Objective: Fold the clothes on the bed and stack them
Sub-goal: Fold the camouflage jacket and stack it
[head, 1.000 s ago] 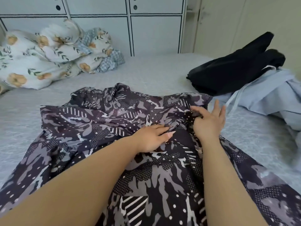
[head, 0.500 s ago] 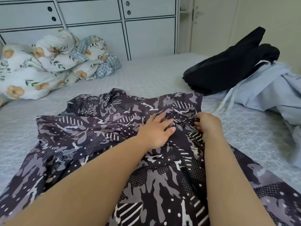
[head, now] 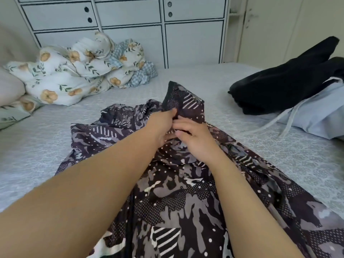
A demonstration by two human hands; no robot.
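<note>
A: Where are the hands?

B: Both meet just above the middle of the frame. The left hand (head: 161, 125) has its fingers curled round a bunched fold of the dark grey and black camouflage-patterned garment of thin fabric (head: 186, 192), with the thumb on top. The right hand (head: 193, 138) sits just beside it, touching it, fingers bent and pinching the same fold from the right.

A: What does the garment look like where they hold it?

B: A flap of it stands up above the hands, with a dark hem along its upper left edge and a patch of white diagonal stripes. The rest lies spread on the bed, running from the centre down to the lower edge and lower right corner, under both forearms.

A: And the bed itself?

B: It is covered by a pale grey sheet with a faint woven pattern (head: 307, 161).

A: Any other clothes?

B: At the right edge a black garment (head: 290, 86) lies heaped on top of a light blue garment with white drawstrings (head: 320, 116); the strings trail onto the sheet. Both are well apart from the hands.

A: What about the left side?

B: In the upper left a crumpled white quilt with orange flowers and a blue check lining (head: 80, 71) lies against the headboard end. Behind the bed stands a white cabinet with black-lined drawers and round holes (head: 130, 19).
</note>
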